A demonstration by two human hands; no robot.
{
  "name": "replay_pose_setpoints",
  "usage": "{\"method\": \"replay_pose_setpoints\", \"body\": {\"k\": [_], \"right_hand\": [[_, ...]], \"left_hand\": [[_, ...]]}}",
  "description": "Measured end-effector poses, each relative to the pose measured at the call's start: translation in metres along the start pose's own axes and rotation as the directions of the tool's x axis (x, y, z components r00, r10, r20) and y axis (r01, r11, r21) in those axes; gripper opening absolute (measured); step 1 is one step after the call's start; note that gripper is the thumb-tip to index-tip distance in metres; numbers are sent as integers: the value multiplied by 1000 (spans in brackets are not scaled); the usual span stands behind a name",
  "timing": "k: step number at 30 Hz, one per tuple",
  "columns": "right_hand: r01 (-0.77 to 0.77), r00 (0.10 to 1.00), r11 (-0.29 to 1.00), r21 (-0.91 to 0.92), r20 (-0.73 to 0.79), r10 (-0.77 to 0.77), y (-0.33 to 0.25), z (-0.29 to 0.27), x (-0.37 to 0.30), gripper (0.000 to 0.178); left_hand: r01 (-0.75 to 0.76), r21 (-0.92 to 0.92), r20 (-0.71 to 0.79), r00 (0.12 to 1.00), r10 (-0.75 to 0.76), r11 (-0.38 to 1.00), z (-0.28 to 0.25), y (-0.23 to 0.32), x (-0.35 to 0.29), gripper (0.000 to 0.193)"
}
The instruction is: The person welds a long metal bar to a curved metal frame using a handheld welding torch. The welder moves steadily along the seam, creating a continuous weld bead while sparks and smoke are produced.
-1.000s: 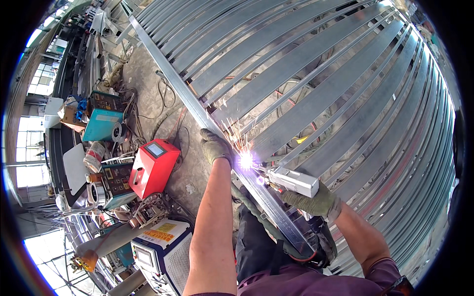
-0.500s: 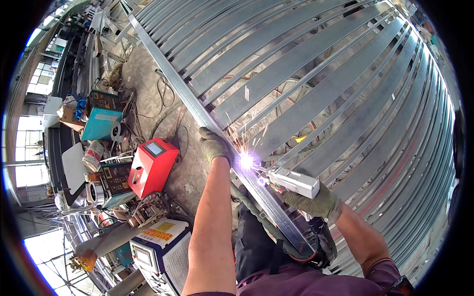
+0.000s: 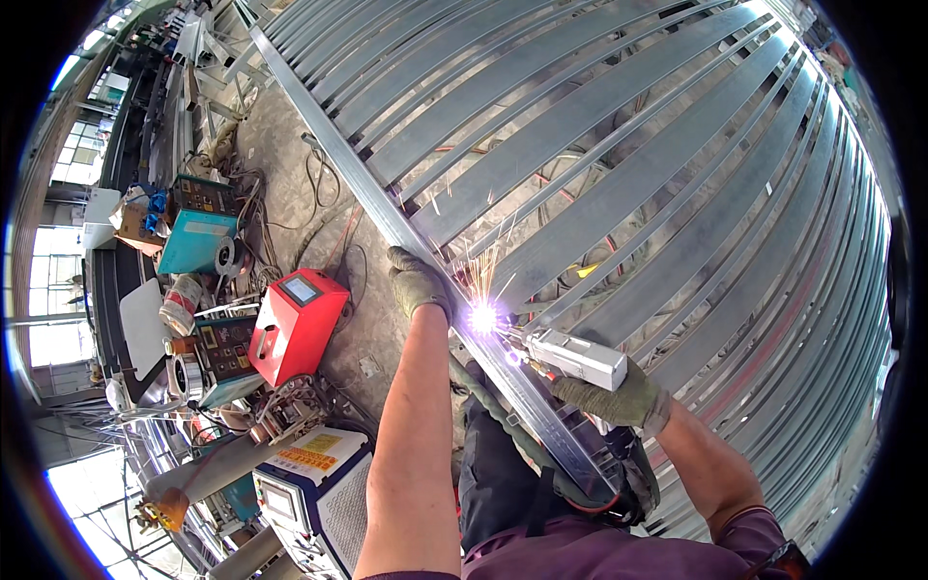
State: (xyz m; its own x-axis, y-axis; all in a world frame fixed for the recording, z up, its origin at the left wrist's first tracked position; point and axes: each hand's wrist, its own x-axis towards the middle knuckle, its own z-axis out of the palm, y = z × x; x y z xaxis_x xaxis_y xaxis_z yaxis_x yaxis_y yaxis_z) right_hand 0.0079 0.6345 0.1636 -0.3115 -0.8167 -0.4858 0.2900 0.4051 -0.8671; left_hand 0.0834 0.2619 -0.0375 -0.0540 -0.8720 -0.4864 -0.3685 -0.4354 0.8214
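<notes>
My right hand (image 3: 623,398), in a grey-green work glove, is closed around a handheld welding torch (image 3: 578,359) with a silver box-shaped body. A bright white-violet arc (image 3: 482,318) burns at the torch's tip, against the inner edge of a long steel rail (image 3: 362,198). Orange sparks fly up from it over the flat bars. Just left of the arc, my gloved left hand (image 3: 420,286) grips the rail's outer edge, its fingers partly hidden. The rail belongs to a large frame of parallel galvanized bars (image 3: 599,232). Glare hides the joint itself.
A red machine with a small screen (image 3: 300,324) stands on the concrete floor at left. Near it are teal-sided machines (image 3: 198,242) and wire spools (image 3: 186,377). A white-and-blue cabinet (image 3: 314,474) is at lower left. Cables (image 3: 324,179) trail over the floor and beneath the bars.
The spray of sparks has changed shape and now rises more steeply. Both hands and the torch hold nearly the same place; the view has shifted very slightly.
</notes>
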Motion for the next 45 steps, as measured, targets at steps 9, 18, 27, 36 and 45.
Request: {"method": "replay_pose_setpoints", "body": {"k": [9, 18, 27, 36, 45], "right_hand": [[-26, 999, 1000, 18, 32, 25, 0, 0, -3, 56], [-121, 992, 986, 114, 61, 115, -9, -3, -9, 56], [-123, 992, 985, 118, 53, 117, -10, -2, -12, 54], [-61, 998, 994, 89, 12, 60, -7, 3, -15, 50], [-97, 994, 981, 166, -43, 105, 3, -1, -46, 42]], "left_hand": [[-25, -175, -12, 1000, 23, 984, 2, -2, 1, 83], [-30, -35, -47, 999, 29, 999, 9, 6, -12, 85], [-46, -115, -36, 998, 42, 992, 6, 0, -3, 81], [-2, -184, -9, 1000, 1, 983, -1, 4, -3, 79], [-18, -68, -98, 995, 11, 997, 2, 40, -41, 85]]}}
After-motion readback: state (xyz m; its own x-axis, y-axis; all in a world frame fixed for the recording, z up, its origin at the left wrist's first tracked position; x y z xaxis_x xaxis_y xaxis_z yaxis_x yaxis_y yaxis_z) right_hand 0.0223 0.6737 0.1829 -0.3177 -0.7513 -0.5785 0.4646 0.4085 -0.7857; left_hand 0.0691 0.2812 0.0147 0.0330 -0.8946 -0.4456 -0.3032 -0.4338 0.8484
